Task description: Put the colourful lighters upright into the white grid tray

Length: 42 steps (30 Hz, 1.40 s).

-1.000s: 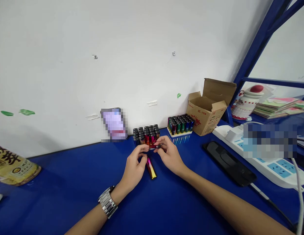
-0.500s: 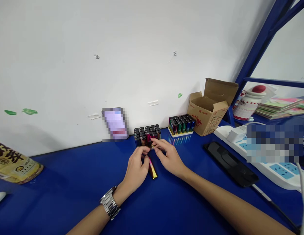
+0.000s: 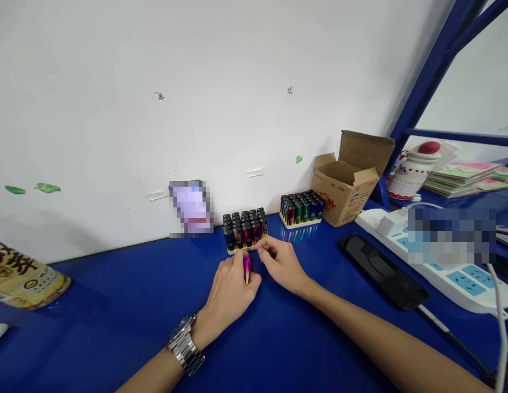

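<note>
My left hand (image 3: 233, 289) rests on the blue table (image 3: 114, 316), fingers wrapped round a shiny pink and gold lighter (image 3: 247, 268). A metal watch (image 3: 184, 345) sits on that wrist. My right hand (image 3: 280, 263) lies just to the right, fingertips pinched at the front edge of a tray of dark-capped lighters (image 3: 244, 229); what it pinches is too small to make out. A second tray of coloured lighters (image 3: 302, 208) stands further right by the wall.
An open cardboard box (image 3: 348, 183) stands at the back right. A black flat device (image 3: 382, 273) and a white power strip (image 3: 437, 267) lie on the right. A yellow packet (image 3: 20, 275) lies at the left edge. A blurred patch (image 3: 191, 208) leans on the wall.
The left hand has picked up the pink and gold lighter that lay on the table. The right hand has drawn slightly back from the tray.
</note>
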{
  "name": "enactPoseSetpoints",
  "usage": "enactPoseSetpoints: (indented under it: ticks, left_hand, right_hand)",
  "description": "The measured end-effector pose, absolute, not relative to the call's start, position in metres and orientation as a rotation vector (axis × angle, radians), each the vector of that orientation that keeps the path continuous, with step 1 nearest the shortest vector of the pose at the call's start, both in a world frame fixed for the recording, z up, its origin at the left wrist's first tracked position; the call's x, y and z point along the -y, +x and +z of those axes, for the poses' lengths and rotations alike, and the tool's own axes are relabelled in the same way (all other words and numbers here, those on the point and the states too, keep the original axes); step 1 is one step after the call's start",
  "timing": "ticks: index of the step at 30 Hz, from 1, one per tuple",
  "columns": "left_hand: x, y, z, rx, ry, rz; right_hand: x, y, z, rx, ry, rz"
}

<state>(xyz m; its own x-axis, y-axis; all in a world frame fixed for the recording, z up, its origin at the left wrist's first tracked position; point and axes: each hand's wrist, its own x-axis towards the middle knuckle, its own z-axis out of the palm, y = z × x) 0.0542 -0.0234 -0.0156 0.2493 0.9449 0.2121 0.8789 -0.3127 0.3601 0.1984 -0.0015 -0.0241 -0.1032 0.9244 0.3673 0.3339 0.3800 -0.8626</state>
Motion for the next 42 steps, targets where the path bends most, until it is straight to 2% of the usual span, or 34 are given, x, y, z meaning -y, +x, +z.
enactPoseSetpoints:
  ticks: [4, 8, 14, 19, 26, 42]
  left_hand:
    - [0.018, 0.050, -0.023, -1.544, 2.248, 0.858]
    - [0.016, 0.048, -0.028, -1.492, 2.287, 0.939]
    - [0.016, 0.048, -0.031, -1.450, 2.407, 0.868]
    - [0.020, 0.051, -0.027, -1.437, 2.514, 0.687]
    - [0.023, 0.047, -0.018, -1.523, 2.026, 1.019]
    - [0.020, 0.050, -0.012, -1.635, 2.012, 0.978]
  right_hand:
    - [0.002, 0.198, -0.024, 1.678, -1.174, 0.682]
    - [0.001, 0.199, -0.025, 1.616, -1.273, 0.612]
    - [0.002, 0.198, -0.024, 1.642, -1.354, 0.563]
    - [0.004, 0.200, -0.022, 1.538, -1.300, 0.705]
    - [0.002, 0.201, -0.021, 1.404, -1.263, 0.856]
    - [0.000, 0.203, -0.022, 1.556, -1.252, 0.826]
